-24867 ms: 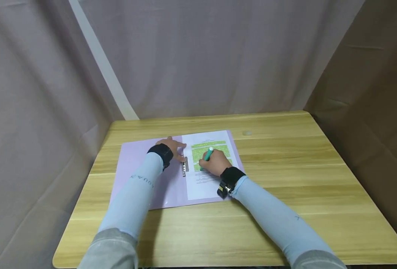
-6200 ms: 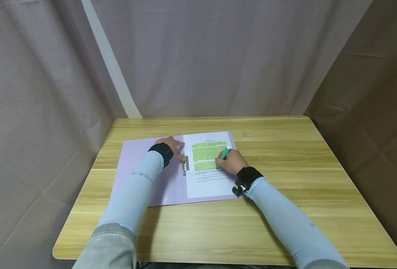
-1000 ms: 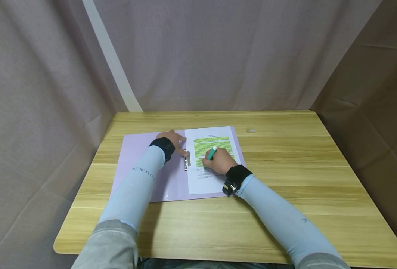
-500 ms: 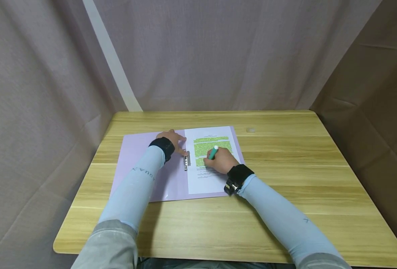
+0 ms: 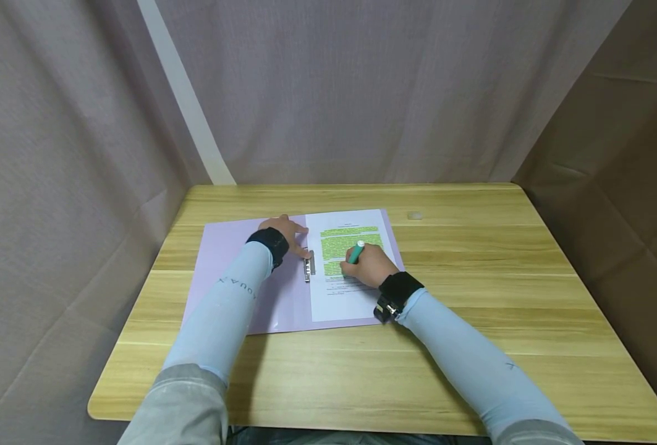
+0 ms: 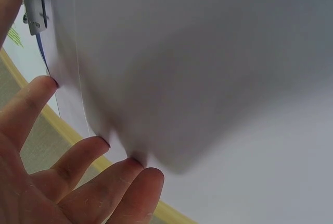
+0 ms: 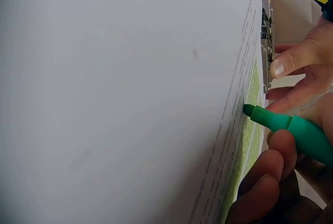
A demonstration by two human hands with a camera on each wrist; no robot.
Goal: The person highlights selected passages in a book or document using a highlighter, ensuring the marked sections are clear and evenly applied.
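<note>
Head view: open lilac folder [image 5: 233, 272] lying flat on the wooden bench [image 5: 473, 296], nearer the far-left corner than the near edge. Printed sheet [image 5: 345, 296] resting on the folder's right half, upper lines marked in yellow-green, lower lines bare. Metal clip [image 5: 308, 267] sitting along the sheet's left edge at the fold. Left hand [image 5: 289, 232] laid flat with fingers spread, pressing on the folder just beside the clip. Right hand [image 5: 368, 267] curled round a green highlighter [image 5: 356, 252], pinching it between thumb and fingers, tip down on the sheet at the lower end of the marked block. Small pale object [image 5: 414, 216] lying alone toward the far edge, well apart from the folder; too small to tell what. Cloth drape [image 5: 334, 86] hanging behind the far edge.

Left wrist view: left hand [image 6: 67, 182] seen close, 4 fingertips touching the blurred lilac surface, fingers straight and slightly apart. Clip [image 6: 34, 2] visible at the upper left corner.

Right wrist view: highlighter [image 7: 291, 127] gripped by the right hand [image 7: 276, 182], chisel tip meeting the sheet [image 7: 130, 99] at a marked line. Beyond it, clip [image 7: 267, 60] with left-hand fingers [image 7: 296, 60] resting against it.
</note>
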